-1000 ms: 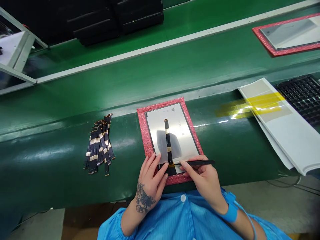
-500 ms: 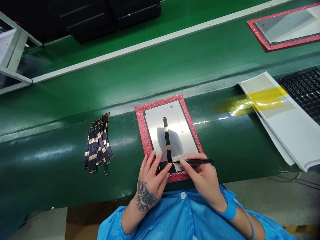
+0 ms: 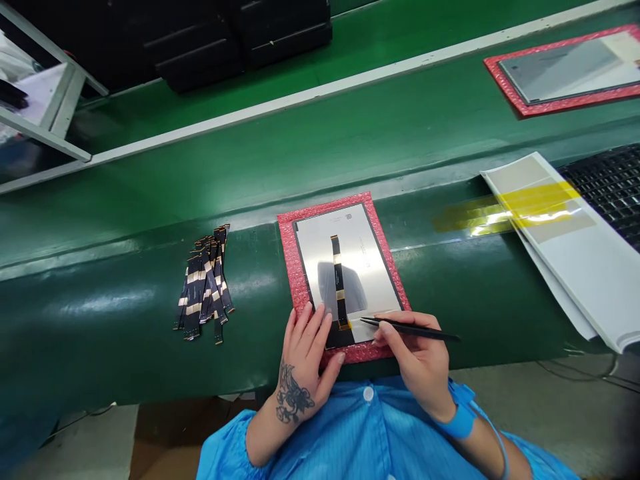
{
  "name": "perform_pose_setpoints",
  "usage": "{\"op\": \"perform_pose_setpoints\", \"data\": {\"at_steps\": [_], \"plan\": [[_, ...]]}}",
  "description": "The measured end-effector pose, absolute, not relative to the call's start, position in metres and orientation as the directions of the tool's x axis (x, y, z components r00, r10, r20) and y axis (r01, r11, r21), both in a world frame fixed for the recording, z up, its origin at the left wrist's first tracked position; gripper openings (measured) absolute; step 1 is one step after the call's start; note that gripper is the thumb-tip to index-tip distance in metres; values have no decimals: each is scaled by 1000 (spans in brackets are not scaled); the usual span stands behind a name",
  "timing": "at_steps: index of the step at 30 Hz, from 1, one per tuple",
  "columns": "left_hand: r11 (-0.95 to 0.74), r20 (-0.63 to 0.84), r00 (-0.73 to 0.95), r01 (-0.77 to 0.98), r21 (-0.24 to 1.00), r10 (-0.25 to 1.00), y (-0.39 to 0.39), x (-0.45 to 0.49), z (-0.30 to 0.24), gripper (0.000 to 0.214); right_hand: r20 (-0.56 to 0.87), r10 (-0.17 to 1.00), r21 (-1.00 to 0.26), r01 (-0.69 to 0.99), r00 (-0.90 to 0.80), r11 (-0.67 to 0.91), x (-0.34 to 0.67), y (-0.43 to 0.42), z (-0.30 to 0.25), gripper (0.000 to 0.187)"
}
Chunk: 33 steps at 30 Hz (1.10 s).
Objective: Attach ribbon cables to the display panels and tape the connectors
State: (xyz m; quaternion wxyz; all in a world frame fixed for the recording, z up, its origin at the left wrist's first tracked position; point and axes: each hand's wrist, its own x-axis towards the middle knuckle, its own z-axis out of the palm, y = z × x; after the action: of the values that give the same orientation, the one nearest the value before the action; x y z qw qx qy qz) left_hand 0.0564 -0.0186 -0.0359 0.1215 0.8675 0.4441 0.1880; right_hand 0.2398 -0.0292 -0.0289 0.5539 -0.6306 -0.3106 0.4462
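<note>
A silvery display panel [image 3: 360, 250] lies on a red bubble-wrap pad [image 3: 286, 250] on the green bench. A dark flex cable [image 3: 339, 280] with gold bands runs down the panel's middle to its near edge. My left hand [image 3: 307, 357], fingers stretched flat, rests on the panel's near left corner beside the cable's lower end. My right hand [image 3: 417, 357] pinches black tweezers [image 3: 410, 329]; their tip points left and sits just right of the cable's gold end.
A heap of several loose flex cables [image 3: 204, 290] lies left of the pad. White sheets with yellow tape [image 3: 555, 227] and a black grid tray [image 3: 613, 190] are at the right. Another panel on a red pad [image 3: 560, 67] sits far right on the belt.
The tweezers' tip has drawn back to the right, off the cable's gold end. My left fingers have slid slightly down and left of the cable.
</note>
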Motion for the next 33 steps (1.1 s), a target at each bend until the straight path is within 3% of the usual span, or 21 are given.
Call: {"op": "perform_pose_setpoints", "data": {"at_steps": [11, 26, 33], "plan": [[-602, 239, 562, 784, 154, 792, -29, 87, -43, 52, -107, 917, -994, -57, 384, -92, 242, -33, -35, 16], [-565, 245, 524, 813, 142, 816, -32, 91, -43, 52, -89, 919, -996, -24, 384, -86, 245, -34, -38, 15], [-459, 197, 432, 880, 123, 880, -37, 88, -41, 74, -49, 933, -998, -45, 356, -35, 246, -32, -37, 12]]}}
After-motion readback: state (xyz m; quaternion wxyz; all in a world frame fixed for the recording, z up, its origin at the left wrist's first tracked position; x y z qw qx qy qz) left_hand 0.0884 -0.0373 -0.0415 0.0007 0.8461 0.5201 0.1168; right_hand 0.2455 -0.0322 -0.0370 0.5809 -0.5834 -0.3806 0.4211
